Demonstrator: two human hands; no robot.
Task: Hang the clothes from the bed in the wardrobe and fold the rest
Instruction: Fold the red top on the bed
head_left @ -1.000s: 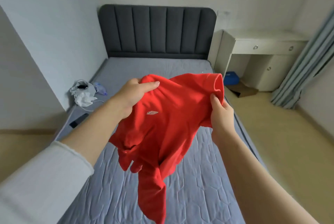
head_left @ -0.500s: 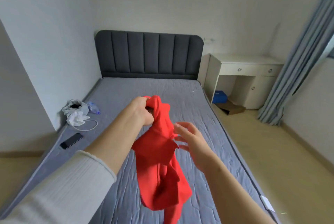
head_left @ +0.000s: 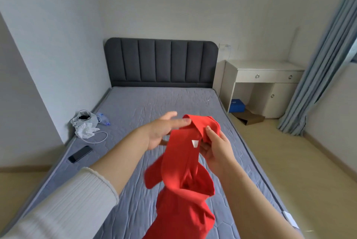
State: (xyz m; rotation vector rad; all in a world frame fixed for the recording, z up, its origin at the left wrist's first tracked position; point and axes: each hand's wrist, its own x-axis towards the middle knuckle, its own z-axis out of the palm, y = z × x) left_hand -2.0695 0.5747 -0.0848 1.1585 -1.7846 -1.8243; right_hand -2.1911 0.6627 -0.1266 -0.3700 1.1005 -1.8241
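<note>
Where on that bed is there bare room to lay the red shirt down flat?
The mattress is bare from the headboard down to the hands, and along its right side. The left edge is crowded: a bag, a cable and a phone.

bare mattress ahead, phone left

Red shirt held over a grey bed, right hand gripping its collar, left hand flat against it, phone on the bed's left edge
</note>
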